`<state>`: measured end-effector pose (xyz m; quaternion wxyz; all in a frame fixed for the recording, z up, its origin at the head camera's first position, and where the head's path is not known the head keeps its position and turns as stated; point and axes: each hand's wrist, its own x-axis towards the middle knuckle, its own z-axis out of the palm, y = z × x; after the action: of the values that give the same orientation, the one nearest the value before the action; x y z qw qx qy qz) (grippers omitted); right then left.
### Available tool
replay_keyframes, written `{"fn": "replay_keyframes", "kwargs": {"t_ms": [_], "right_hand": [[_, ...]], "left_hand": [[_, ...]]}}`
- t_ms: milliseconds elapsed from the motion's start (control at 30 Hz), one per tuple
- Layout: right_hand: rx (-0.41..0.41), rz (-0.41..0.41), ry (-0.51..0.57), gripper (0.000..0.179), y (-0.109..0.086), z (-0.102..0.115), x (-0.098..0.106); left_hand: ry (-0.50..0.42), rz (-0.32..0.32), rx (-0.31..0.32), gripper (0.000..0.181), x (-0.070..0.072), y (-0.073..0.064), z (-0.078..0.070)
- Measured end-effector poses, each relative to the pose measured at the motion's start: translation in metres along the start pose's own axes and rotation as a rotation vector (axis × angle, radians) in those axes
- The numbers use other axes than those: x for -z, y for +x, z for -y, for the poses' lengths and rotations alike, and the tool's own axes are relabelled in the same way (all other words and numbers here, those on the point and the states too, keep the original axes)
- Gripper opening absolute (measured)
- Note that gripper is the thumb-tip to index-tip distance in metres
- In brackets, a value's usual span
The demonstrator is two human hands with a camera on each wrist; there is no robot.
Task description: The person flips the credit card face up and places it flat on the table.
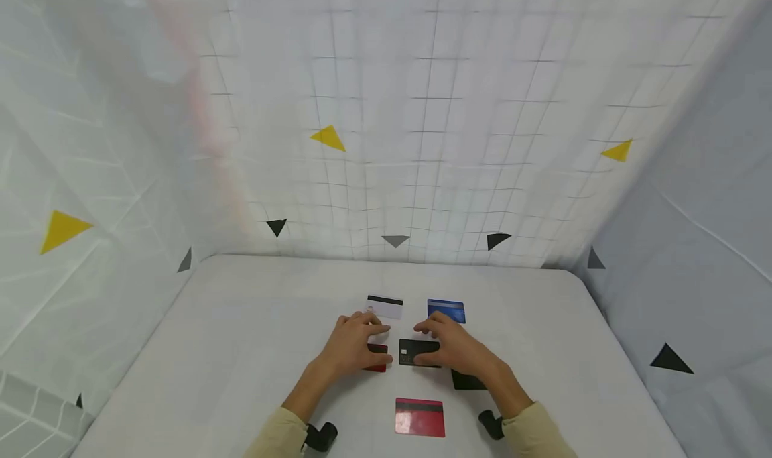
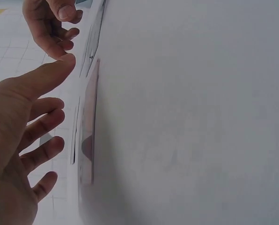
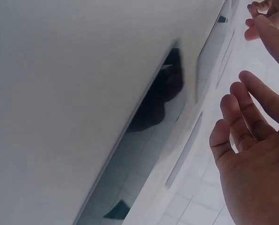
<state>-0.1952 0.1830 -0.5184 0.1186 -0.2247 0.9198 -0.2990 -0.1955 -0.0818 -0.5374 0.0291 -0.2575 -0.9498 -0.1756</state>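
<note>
My left hand (image 1: pixel 356 347) hovers over a red card with a dark stripe (image 1: pixel 378 359), hiding its left part. The left wrist view shows its fingers spread and apart from the card (image 2: pixel 90 126). My right hand (image 1: pixel 452 344) is above a black card with a chip (image 1: pixel 407 352), covering its right end. In the right wrist view the fingers of this hand (image 3: pixel 252 150) are loosely bent, holding nothing. Under the right wrist lies a dark card (image 1: pixel 466 381), partly hidden; a glossy dark card (image 3: pixel 139 150) also shows in the right wrist view.
Behind the hands lie a white card with a black stripe (image 1: pixel 384 306) and a blue card (image 1: pixel 447 310). Nearer is another red card (image 1: pixel 419 418). All rest on a white table (image 1: pixel 241 351), backed by a white sheet with grid lines (image 1: pixel 470 109).
</note>
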Motion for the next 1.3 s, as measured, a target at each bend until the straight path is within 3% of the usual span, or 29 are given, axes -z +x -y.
{"fn": "replay_keyframes", "kwargs": {"t_ms": [333,700,933,1300], "right_hand": [[0.075,-0.001,-0.068,0.061,0.020,0.027,-0.017],[0.070,0.019,-0.218,0.061,0.029,0.045,-0.035],[0.055,0.017,-0.316,0.060,0.031,0.055,-0.039],[0.046,0.014,-0.368,0.059,0.039,0.058,-0.046]], "left_hand": [[0.011,0.006,0.045,0.064,0.015,-0.015,0.022],[0.038,0.028,0.067,0.064,0.023,-0.031,0.042],[0.052,0.062,0.065,0.060,0.027,-0.032,0.047],[0.074,0.066,0.050,0.058,0.030,-0.029,0.052]]}}
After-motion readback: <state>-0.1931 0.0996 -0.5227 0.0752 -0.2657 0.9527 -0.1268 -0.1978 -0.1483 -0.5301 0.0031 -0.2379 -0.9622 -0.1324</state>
